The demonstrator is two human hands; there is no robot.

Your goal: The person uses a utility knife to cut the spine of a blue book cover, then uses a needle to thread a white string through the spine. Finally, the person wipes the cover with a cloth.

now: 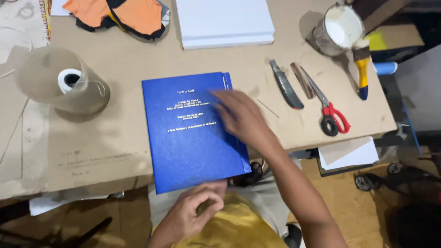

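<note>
A blue hardcover book [188,133] with gold lettering lies flat on the brown table [105,147], its lower edge over the table's front. My right hand [241,117], blurred with fingers spread, rests on the cover's right side near the spine edge. My left hand [197,211] is curled at the book's bottom edge, thumb side touching the cover; I cannot see anything inside it.
A stack of white paper [223,20] lies at the back. A utility knife [286,85], a flat wooden tool [303,80], red-handled scissors [328,108], a glue tin [337,30] and a yellow-handled brush [362,64] sit right. A thread cone [64,82] stands left; orange cloth [119,14] lies behind.
</note>
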